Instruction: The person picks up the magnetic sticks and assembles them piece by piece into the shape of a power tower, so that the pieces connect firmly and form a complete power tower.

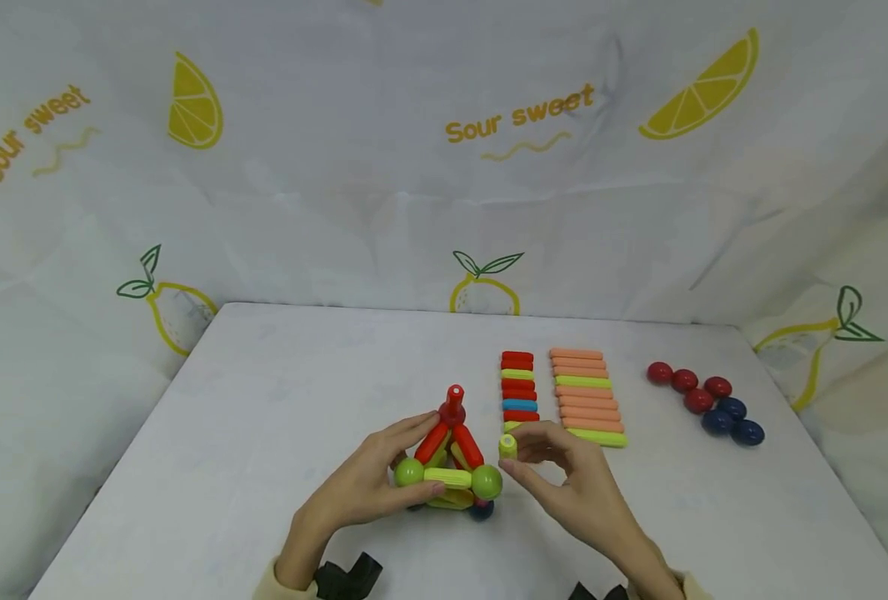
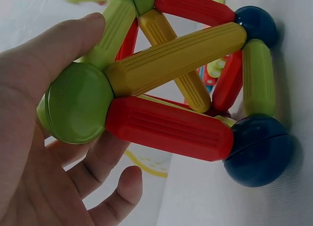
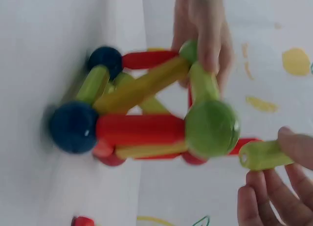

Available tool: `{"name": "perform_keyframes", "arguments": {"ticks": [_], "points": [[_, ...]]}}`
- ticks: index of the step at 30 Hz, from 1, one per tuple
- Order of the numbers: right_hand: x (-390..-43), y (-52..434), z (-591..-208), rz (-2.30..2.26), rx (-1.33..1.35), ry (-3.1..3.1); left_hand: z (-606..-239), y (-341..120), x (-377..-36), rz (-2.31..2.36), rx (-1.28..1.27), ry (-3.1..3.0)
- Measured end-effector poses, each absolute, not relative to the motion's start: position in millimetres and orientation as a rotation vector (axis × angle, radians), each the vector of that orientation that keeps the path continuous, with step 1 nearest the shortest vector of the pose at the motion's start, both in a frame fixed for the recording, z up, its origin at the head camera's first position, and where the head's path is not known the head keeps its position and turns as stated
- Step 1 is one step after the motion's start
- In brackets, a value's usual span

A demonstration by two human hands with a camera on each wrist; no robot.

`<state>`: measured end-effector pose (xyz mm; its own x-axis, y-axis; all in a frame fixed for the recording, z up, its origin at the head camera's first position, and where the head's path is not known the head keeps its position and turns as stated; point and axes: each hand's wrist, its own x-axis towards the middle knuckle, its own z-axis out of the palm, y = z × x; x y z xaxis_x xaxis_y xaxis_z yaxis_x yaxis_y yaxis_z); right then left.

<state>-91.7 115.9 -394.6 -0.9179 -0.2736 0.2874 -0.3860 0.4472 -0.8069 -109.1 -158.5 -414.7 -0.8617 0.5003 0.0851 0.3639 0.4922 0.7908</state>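
Observation:
A stick-and-ball structure [image 1: 450, 462] of red and yellow-green rods with green and dark blue balls stands on the white table [image 1: 264, 400]. My left hand [image 1: 372, 483] grips it at its left green ball [image 2: 76, 108], thumb across a front rod. My right hand [image 1: 556, 471] pinches a short yellow-green rod [image 1: 507, 447] just right of the structure's right green ball [image 1: 486, 482]. In the right wrist view that rod [image 3: 261, 155] sits between my fingertips, close beside the green ball [image 3: 211, 128].
Behind my right hand lie a row of short rods [image 1: 519, 387] and a row of long orange and green rods [image 1: 586, 396]. Red and dark blue balls [image 1: 706, 400] sit at the right. A lemon-print cloth backs the table.

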Motion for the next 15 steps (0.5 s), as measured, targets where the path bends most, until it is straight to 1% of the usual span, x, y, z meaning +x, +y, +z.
{"name": "perform_keyframes", "arguments": {"ticks": [4, 10, 12, 15], "points": [[-83.9, 108.0, -389.3, 1.604, 0.725, -2.501, -414.1, -158.2, -108.8, 1.315, 0.751, 2.581], [-84.1, 107.5, -391.0, 1.605, 0.765, -2.513, -414.9, -158.9, -108.5, 1.317, 0.757, 2.582], [-87.0, 112.7, -393.1, 1.6, 0.744, -2.532, -414.8, -160.7, -108.0, 1.297, 0.769, 2.586], [-95.4, 121.6, -400.6, 1.487, 0.644, -2.609, -413.4, -167.7, -106.4, 1.311, 0.764, 2.524]]}}
